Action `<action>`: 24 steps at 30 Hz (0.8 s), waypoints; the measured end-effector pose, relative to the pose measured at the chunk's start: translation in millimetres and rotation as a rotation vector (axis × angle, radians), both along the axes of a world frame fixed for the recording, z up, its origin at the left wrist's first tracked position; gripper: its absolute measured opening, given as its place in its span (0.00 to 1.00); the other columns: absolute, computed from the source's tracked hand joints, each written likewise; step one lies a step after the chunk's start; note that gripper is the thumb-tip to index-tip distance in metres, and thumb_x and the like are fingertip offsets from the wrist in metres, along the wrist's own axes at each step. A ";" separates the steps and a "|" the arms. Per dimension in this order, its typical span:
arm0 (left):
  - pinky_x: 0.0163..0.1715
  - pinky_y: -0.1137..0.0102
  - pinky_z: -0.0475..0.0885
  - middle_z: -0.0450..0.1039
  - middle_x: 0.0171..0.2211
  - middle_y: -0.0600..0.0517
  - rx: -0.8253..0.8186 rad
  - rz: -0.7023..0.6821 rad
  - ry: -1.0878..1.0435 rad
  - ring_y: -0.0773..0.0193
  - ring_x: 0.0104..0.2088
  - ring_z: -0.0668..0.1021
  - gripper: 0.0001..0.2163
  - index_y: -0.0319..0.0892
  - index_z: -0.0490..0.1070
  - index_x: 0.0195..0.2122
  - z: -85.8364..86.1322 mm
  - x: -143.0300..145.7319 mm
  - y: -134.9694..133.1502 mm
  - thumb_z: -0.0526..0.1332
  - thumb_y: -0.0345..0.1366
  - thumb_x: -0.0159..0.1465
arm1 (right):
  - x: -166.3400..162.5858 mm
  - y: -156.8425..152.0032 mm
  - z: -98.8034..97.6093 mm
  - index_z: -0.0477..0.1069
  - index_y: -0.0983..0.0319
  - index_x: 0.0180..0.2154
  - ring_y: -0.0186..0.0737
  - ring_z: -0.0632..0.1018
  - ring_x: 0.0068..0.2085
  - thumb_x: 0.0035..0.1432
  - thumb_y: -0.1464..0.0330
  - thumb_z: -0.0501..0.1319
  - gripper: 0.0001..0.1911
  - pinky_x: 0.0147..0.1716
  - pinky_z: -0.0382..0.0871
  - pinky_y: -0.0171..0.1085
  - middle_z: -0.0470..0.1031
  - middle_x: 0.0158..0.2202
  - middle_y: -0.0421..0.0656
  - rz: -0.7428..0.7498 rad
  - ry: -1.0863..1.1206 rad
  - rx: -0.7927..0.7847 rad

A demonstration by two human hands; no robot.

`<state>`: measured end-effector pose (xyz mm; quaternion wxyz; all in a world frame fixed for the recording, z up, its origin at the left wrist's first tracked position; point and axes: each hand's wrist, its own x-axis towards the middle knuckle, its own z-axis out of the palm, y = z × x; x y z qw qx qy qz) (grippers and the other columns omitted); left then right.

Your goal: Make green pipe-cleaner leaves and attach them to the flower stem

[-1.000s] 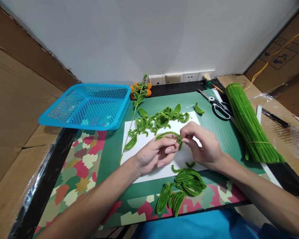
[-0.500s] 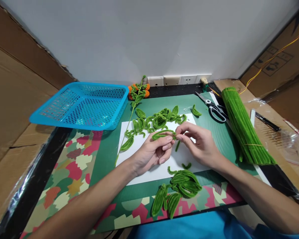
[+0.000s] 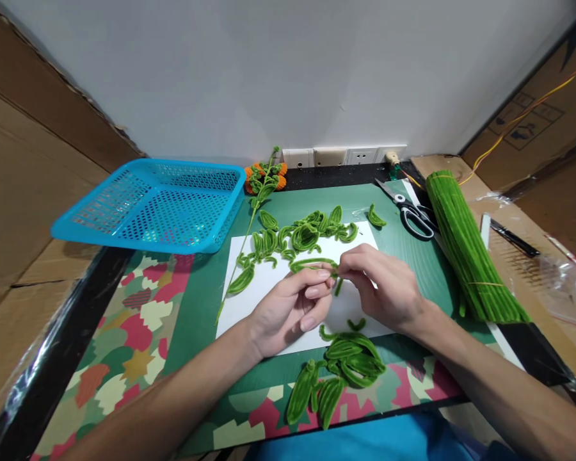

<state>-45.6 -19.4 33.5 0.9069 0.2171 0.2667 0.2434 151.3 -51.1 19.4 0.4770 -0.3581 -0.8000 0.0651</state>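
Between thumb and fingers, my left hand (image 3: 295,301) pinches a green pipe-cleaner leaf (image 3: 312,262) above the white paper (image 3: 264,342). My right hand (image 3: 384,278) is closed on the leaf's right end, its fingertips touching those of the left. A short stub of green pipe cleaner (image 3: 338,287) hangs below the joined fingers. Beyond my hands, a cluster of curled green leaves (image 3: 306,237) lies across the paper's far edge. Closer to me, a second pile of leaves (image 3: 352,360) rests on the green mat (image 3: 196,339).
A blue perforated basket (image 3: 148,243) stands at the left. A leafy stem (image 3: 247,256) and orange flowers (image 3: 281,176) lie near the wall. Scissors (image 3: 415,218), a thick bundle of green pipe cleaners (image 3: 475,250) and a black cutter (image 3: 516,237) are at the right.
My right hand has turned over slightly, its knuckles now rolled upward and its fingers curled in more. The left hand keeps its pinch on the leaf. The whole view has shifted slightly.
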 end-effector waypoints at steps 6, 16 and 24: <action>0.17 0.80 0.68 0.65 0.21 0.59 0.091 0.100 0.097 0.73 0.19 0.75 0.17 0.40 0.65 0.25 -2.6 6.9 -3.5 0.71 0.37 0.66 | 10.2 7.8 -3.0 0.73 0.67 0.49 0.44 0.78 0.36 0.73 0.79 0.53 0.12 0.36 0.75 0.41 0.79 0.38 0.51 -0.078 -0.320 0.294; 0.21 0.75 0.67 0.76 0.23 0.56 0.955 0.154 0.596 0.70 0.20 0.73 0.11 0.41 0.74 0.42 -13.1 -2.0 5.5 0.63 0.44 0.75 | 3.5 8.9 -2.1 0.73 0.61 0.47 0.40 0.79 0.38 0.73 0.70 0.62 0.03 0.36 0.76 0.38 0.78 0.40 0.45 -0.029 0.128 -0.285; 0.28 0.73 0.69 0.73 0.24 0.58 1.114 0.180 0.737 0.67 0.25 0.75 0.08 0.42 0.75 0.45 -16.2 -5.3 3.5 0.62 0.41 0.75 | -0.1 8.2 -0.7 0.74 0.60 0.43 0.37 0.77 0.32 0.72 0.69 0.63 0.02 0.33 0.71 0.37 0.78 0.35 0.41 -0.035 0.052 -0.334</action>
